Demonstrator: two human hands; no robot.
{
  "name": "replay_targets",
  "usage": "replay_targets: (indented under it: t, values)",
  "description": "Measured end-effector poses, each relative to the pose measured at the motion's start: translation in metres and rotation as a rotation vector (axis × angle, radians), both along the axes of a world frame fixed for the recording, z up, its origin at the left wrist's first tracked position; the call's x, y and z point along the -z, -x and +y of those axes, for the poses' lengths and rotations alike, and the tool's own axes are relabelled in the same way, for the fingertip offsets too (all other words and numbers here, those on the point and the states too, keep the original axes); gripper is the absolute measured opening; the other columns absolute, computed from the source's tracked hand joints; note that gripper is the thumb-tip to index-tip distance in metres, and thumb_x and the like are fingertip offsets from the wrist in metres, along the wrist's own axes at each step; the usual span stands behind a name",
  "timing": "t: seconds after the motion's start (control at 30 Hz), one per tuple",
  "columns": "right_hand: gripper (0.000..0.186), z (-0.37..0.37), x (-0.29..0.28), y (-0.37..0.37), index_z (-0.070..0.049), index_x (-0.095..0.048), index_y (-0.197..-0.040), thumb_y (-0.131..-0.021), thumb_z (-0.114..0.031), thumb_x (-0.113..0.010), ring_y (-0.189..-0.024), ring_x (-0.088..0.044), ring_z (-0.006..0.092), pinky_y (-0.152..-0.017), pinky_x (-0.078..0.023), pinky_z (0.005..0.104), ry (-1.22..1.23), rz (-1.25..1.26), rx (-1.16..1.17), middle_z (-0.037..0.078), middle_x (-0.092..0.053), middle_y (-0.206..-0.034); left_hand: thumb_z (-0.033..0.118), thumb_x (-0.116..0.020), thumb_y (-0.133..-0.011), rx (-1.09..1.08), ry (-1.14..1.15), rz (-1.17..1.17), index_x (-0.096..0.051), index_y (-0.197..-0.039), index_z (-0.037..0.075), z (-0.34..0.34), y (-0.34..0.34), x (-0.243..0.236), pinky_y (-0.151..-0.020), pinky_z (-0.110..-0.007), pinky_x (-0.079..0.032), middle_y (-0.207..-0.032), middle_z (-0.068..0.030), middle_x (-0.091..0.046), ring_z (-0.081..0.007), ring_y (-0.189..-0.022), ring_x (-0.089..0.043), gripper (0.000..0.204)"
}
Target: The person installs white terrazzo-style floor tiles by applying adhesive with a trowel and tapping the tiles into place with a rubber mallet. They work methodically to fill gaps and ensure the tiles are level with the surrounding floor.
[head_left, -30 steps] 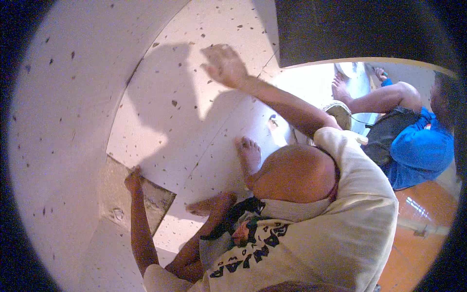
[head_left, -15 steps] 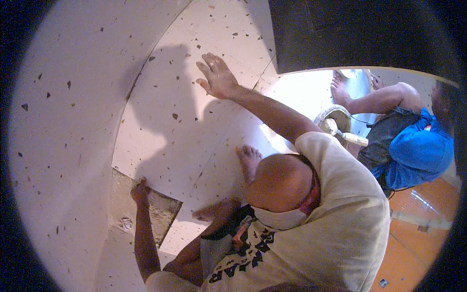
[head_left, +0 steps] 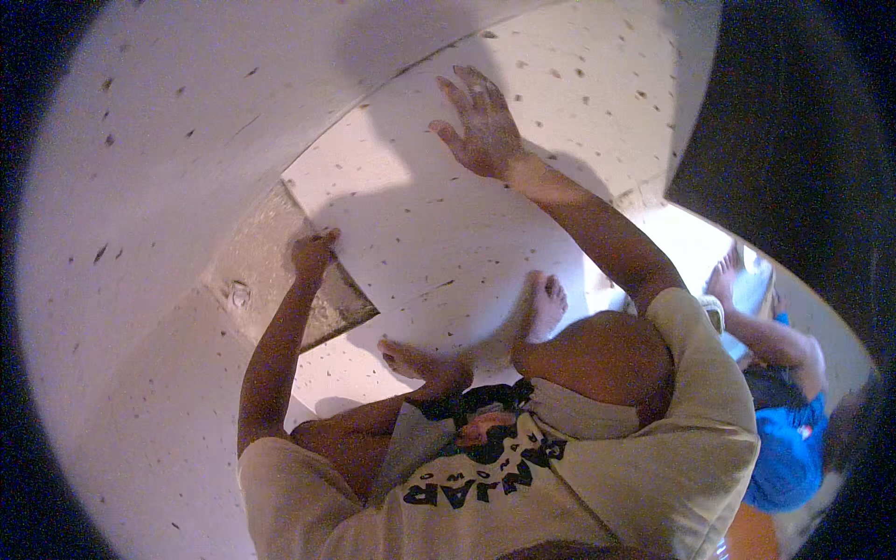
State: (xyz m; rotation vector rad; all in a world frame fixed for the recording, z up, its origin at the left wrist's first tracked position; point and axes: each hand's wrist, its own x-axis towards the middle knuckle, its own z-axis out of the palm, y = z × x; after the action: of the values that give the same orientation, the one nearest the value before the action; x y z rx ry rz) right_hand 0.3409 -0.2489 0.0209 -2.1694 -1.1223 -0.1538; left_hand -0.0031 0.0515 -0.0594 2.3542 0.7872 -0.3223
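A large pale speckled floor tile (head_left: 411, 224) lies in front of me, against a similar speckled wall. My right hand (head_left: 481, 126) rests spread on the tile's far part, palm down, fingers apart, holding nothing visible. My left hand (head_left: 313, 254) is at the tile's left edge, beside a bare tan patch (head_left: 266, 247) of rough bed. Its fingers are bent together at that edge; whether they pinch the tile or something small is hidden. A small round pipe opening (head_left: 240, 297) shows in the bare patch.
My bare feet (head_left: 549, 303) rest on the tiled floor close to my bent knees. At the right, another person in a blue shirt (head_left: 784, 457) crouches in bright light. A large dark panel (head_left: 793, 140) stands at the upper right.
My view has turned, so the bare patch and both hands sit higher and farther right. My right hand stays spread on the tile; my left stays at its edge.
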Motion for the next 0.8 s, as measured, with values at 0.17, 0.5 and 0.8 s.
replay_targets:
  t: [0.17, 0.5, 0.8]
  values:
    - [0.056, 0.056, 0.016, 0.009, -0.005, -0.044, -0.143, -0.097, -0.036, -0.058, -0.136, -0.038, 0.0409, -0.113, -0.033, 0.0506, 0.026, 0.011, -0.193, 0.023, -0.040, -0.147, 0.045, -0.078, -0.080, -0.324, 0.107, 0.333, -0.073, -0.075, -0.001, -0.037, -0.047, -0.052, -0.064, -0.039, -0.051, -0.064, -0.0115, -0.069, -0.0224, -0.055, -0.064, 0.046]
    - [0.046, 0.084, 0.075, 0.015, -0.002, -0.053, -0.135, -0.094, -0.022, -0.056, -0.139, -0.036, 0.0370, -0.121, -0.021, 0.0475, 0.237, -0.227, -0.410, 0.020, -0.040, -0.150, 0.058, -0.081, -0.072, -0.189, -0.134, 0.261, -0.070, -0.068, 0.000, -0.021, -0.031, -0.010, -0.066, -0.042, -0.053, -0.068, -0.0147, -0.070, -0.0281, -0.064, -0.068, 0.059]
    - [0.048, 0.022, 0.039, 0.054, -0.002, -0.049, -0.136, -0.093, -0.019, -0.059, -0.133, -0.043, 0.0373, -0.113, -0.036, 0.0469, 0.306, 0.136, -0.297, 0.020, -0.048, -0.138, 0.066, -0.069, -0.077, -0.112, -0.344, 0.368, -0.071, -0.091, 0.004, 0.001, -0.016, 0.006, -0.073, -0.048, -0.054, -0.074, -0.0181, -0.070, -0.0375, -0.073, -0.069, 0.063]
